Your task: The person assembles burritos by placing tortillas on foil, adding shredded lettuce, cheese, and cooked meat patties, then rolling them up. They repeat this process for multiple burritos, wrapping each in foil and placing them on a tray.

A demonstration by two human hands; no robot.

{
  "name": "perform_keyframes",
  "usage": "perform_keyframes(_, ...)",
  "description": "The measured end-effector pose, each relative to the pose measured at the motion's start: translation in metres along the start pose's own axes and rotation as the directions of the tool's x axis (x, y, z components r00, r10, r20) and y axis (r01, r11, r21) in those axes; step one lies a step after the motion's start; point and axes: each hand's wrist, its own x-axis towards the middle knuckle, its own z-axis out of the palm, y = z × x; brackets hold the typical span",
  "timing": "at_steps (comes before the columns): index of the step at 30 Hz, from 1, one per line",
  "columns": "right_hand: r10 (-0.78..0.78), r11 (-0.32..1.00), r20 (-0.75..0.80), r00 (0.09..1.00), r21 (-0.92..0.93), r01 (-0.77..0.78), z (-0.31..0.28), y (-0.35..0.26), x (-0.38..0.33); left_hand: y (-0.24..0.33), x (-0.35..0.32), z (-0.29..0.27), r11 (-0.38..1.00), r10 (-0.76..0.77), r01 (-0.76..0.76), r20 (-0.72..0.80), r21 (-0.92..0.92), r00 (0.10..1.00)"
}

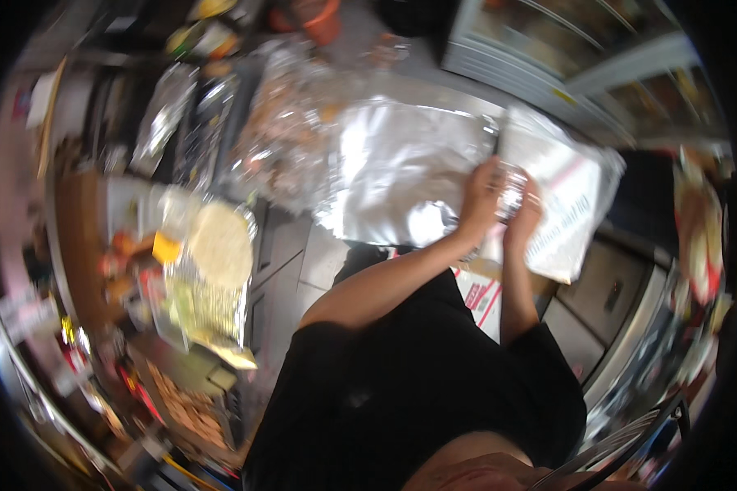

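Both of my hands are closed around a small bundle wrapped in shiny foil (511, 191), somewhat smeared by motion. My left hand (481, 199) grips it from the left and my right hand (524, 214) from the right, with the foil showing between them. Beneath and to the left of my left hand lies a wide sheet of foil (401, 155). By my right hand is a white printed package (577, 192) in clear plastic. What the foil bundle contains is hidden.
Clear plastic bags (282, 131) with orange-brown contents lie left of the foil sheet. On the left counter are a round flatbread (221, 245), a yellow slice (166, 248) and a tray of brown pieces (187, 405). A glass-fronted fridge (532, 69) stands far right, an orange bucket (323, 23) beyond.
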Motion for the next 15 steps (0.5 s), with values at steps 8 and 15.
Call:
perform_keyframes(8,0.392,0.878,-0.345,0.853,0.417,-0.235,-0.082,0.085,0.025,0.024,-0.044,-0.103,0.911,0.008,-0.191,0.447,0.366,0.895)
perform_keyframes(15,-0.651,0.731,-0.351,0.674,-0.529,0.431,-0.062,0.027,0.041,-0.003,-0.173,-0.329,0.986,0.085,-0.048,-0.241,0.158,0.967)
